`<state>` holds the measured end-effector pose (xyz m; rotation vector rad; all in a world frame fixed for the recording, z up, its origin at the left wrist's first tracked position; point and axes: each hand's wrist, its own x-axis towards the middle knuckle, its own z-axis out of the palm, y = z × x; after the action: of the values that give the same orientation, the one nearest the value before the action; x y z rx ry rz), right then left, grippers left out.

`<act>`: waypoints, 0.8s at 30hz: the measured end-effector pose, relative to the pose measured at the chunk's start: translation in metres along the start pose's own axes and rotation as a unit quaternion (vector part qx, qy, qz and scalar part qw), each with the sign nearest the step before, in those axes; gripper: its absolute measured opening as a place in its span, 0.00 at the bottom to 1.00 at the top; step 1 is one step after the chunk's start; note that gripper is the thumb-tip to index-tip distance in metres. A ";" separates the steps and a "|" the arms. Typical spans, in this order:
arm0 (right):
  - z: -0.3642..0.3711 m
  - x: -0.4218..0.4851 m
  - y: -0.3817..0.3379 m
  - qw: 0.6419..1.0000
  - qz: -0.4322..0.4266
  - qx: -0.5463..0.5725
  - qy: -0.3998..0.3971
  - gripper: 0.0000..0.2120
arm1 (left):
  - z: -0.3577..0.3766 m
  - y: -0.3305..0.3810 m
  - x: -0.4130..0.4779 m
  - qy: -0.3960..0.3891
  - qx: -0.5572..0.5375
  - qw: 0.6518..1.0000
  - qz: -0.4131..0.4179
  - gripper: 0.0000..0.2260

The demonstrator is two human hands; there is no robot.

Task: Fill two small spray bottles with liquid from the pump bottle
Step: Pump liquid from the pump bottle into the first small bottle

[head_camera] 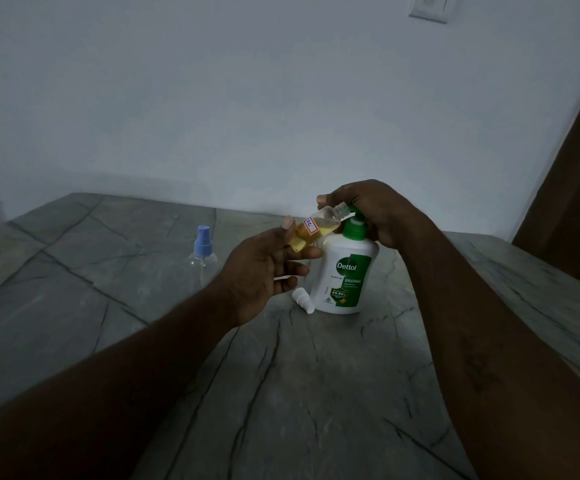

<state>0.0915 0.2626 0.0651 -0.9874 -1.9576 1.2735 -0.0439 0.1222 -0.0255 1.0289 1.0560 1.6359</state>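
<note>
While the left hand point(264, 271) pinches a tilted, uncapped small spray bottle point(316, 230), amber liquid sits inside. Right hand point(371, 209) closes over the pump bottle point(344, 271) head, seemingly pressing.

A grey, dark-veined stone worktop point(316, 393) carries a white plastic pump bottle with a green label and collar point(345, 271). Just beside its base lies a small white cap point(303, 300), and well to the left stands a clear spray bottle with a blue nozzle point(202, 256).

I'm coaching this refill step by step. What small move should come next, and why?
Probably press the pump head down with the right hand. The left hand holds the small bottle tilted, open neck at the nozzle of the pump bottle, only partly filled with yellow liquid. Its white cap lies on the table.
</note>
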 end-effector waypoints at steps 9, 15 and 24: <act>-0.001 -0.006 -0.010 0.998 -0.024 -0.049 0.014 0.07 | -0.002 -0.001 0.002 -0.017 -0.006 1.000 0.003 0.21; 0.001 -0.003 -0.005 1.000 -0.015 -0.019 0.012 0.07 | -0.002 0.003 0.001 -0.011 -0.010 1.000 0.003 0.17; 0.001 -0.004 -0.004 1.000 -0.012 -0.019 0.003 0.11 | -0.001 0.004 0.000 -0.007 -0.010 1.000 0.005 0.17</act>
<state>0.0917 0.2581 0.0687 -0.9824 -1.9888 1.2229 -0.0453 0.1209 -0.0222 1.0325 1.0241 1.6410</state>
